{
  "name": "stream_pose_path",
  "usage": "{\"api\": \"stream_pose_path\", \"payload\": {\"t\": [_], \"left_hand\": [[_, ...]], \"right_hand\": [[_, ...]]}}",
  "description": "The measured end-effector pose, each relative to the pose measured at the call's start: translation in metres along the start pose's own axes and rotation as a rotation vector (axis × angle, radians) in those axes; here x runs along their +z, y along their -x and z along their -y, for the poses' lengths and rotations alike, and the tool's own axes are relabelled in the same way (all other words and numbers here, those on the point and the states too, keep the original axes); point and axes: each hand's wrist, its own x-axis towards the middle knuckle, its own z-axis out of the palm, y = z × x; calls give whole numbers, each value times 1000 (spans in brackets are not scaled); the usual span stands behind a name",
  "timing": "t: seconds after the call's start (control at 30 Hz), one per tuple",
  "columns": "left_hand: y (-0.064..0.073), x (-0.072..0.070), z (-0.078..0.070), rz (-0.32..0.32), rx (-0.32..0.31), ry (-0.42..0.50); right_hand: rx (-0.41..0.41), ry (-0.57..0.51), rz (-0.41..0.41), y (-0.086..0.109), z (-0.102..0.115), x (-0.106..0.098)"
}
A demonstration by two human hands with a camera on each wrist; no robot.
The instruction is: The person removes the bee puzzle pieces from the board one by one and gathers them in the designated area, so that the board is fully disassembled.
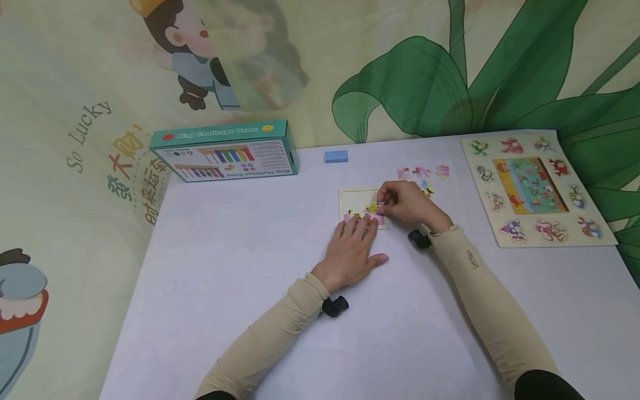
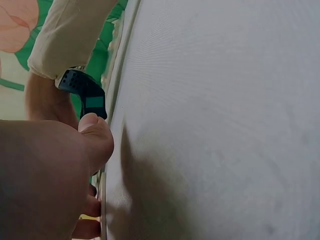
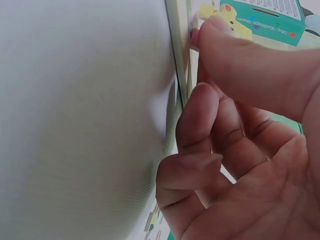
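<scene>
Yellow jigsaw piece (image 1: 372, 208) sits at 3 o'clock within the cream puzzle tray (image 1: 354, 199), on the white surface (image 1: 240, 239). My right grip (image 1: 404, 203) is narrow, pinching this piece at the thumb tip. My left grip (image 1: 350, 250) is wide, fingers extended onto the tray's 6 o'clock edge. Loose pink pieces (image 1: 421, 171) lie at 2 o'clock from the tray.

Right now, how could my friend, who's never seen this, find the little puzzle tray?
On the white table, find the left hand and the right hand. The little puzzle tray lies partly under the left one, with the right one at its right side. It's much smaller than the animal board farther right, and its far part is bare and pale.
</scene>
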Motion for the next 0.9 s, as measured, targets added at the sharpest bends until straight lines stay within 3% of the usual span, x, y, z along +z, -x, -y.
{"api": "stream_pose_path", "payload": {"t": [0.5,0.9], "left_hand": [[-1,0,-1,-3,-12,6],[-1,2,-1,7,-19,5]], "right_hand": [[7,-24,-27,0,-4,0],[-14,-76,-153,5,-13,-9]]}}
